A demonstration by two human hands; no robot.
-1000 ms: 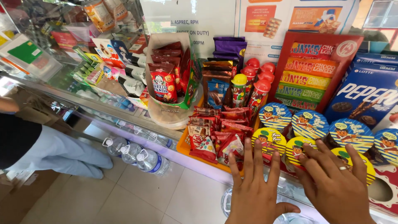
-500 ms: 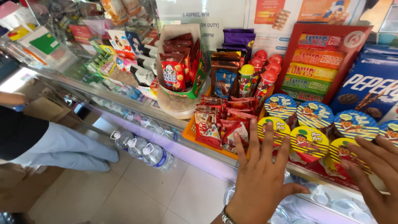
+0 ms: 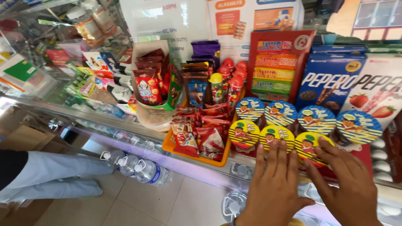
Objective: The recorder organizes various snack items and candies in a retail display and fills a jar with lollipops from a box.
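1. The left hand [image 3: 272, 188] is spread flat, its fingers open and gripping nothing; the fingertips [image 3: 277, 146] are laid on the lower edge of a round yellow-striped snack lid [image 3: 274, 136].
2. The right hand [image 3: 349, 184] is likewise opened, touching the neighbouring yellow round lid [image 3: 307, 144].
3. Both lids are tilted up just beyond the fingertips, in the front row; blue round lids [image 3: 316, 119] are ranked behind, and an orange plastic tray of red wrapped sweets [image 3: 201, 134] is set to the left.

I see glossy printed lids [image 3: 272, 136] (probably foil). The red wrappers [image 3: 207, 138] shine; the orange tray [image 3: 197, 154] looks like smooth plastic.
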